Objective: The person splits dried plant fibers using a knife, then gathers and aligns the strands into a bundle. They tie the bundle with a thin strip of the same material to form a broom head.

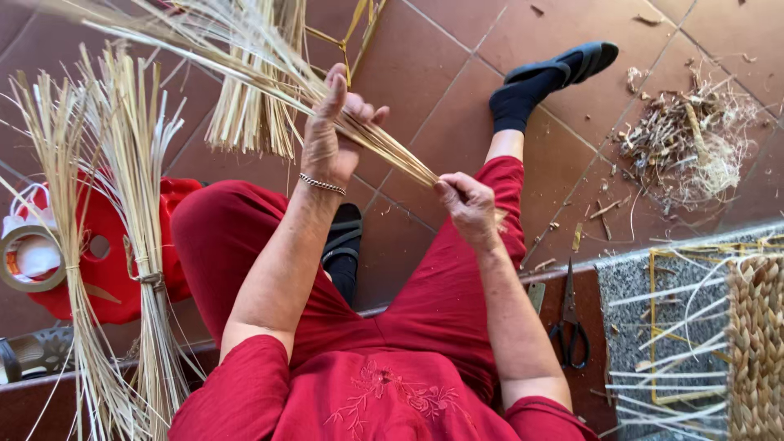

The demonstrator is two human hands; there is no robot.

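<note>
Head-worn view, steeply down, close.

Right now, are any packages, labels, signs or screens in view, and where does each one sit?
None show: no package, label, sign or screen.
Closest thing: a roll of tape, far left beside the red stool, round, tan.
</note>
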